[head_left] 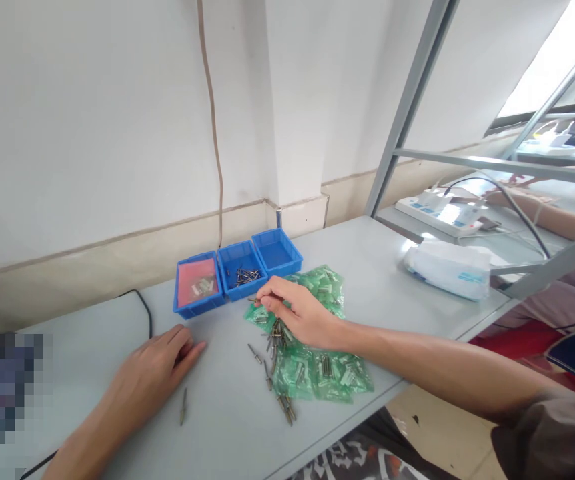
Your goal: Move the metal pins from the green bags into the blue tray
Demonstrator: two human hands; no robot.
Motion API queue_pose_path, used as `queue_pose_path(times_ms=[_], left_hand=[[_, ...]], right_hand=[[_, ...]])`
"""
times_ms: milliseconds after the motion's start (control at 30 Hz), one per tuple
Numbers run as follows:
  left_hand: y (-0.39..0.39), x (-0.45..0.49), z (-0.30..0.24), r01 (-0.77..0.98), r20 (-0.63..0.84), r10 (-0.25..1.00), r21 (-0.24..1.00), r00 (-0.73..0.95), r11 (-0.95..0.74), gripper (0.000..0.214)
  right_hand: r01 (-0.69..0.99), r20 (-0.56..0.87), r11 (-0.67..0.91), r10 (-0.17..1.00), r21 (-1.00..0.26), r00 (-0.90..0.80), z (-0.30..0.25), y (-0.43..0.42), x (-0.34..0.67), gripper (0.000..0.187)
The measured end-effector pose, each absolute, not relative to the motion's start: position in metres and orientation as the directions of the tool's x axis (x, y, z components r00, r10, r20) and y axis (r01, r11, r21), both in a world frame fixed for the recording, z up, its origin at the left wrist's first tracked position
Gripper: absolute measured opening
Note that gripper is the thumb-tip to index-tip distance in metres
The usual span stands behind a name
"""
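My right hand (pixel 297 310) is over the green bubble-wrap packets (pixel 325 287), with thumb and index finger pinched on a blind rivet (pixel 253 299) whose end pokes out to the left. Under that hand lies a pile of loose blind rivets (pixel 278 333), partly hidden by it. Several more rivets (pixel 285 408) are scattered toward the table's front edge. My left hand (pixel 160 360) rests on the tabletop, thumb stretched out and fingers loosely bent, holding nothing visible. One single rivet (pixel 183 407) lies beside it. The middle blue bin (pixel 242 293) contains several rivets.
The left blue bin (pixel 200 310) has pink lining and a small clear bag; the right blue bin (pixel 277 253) adjoins the wall side. A white plastic packet (pixel 447 270) lies near the grey metal frame (pixel 412 100). Beyond are a power strip (pixel 437 213) and another person's arm (pixel 547 210).
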State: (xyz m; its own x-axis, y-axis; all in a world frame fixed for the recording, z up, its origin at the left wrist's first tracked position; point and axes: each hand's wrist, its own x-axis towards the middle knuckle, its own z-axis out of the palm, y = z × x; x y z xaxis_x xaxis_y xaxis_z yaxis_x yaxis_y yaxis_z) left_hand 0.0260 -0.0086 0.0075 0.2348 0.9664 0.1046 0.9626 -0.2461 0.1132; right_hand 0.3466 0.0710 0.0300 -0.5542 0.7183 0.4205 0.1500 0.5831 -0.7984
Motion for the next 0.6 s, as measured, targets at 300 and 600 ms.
queue_pose_path(times_ms=[300,600], left_hand=[[-0.0075,0.0251,0.0045,0.964,0.089,0.969,0.11,0.232,-0.241,0.044],[-0.0083,0.0253,0.0063,0.962,0.097,0.967,0.112,0.237,-0.247,0.043]], right_hand=[[0.166,0.413,0.563,0.747,-0.809,-0.522,0.0331,0.0701,0.3468,0.019],[0.166,0.407,0.556,0.751,-0.814,-0.519,0.0342,0.0695,0.3471,0.013]])
